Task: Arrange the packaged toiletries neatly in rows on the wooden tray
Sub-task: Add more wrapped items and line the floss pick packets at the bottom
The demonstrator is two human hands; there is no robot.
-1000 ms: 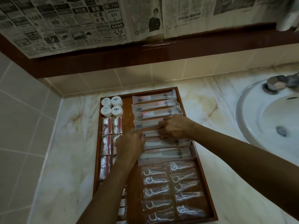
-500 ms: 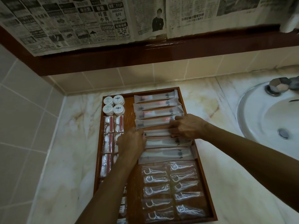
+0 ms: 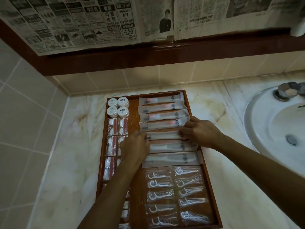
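A: From the head camera, where is the packet (image 3: 163, 135) they're working on?

B: Mid-column on the wooden tray (image 3: 194, 123), long axis running left to right, between the packets above and below.

A: And the grip?

B: The left hand (image 3: 134, 147) pinches its left end, the right hand (image 3: 198, 133) its right end. Both are equally near, so it slides squarely.
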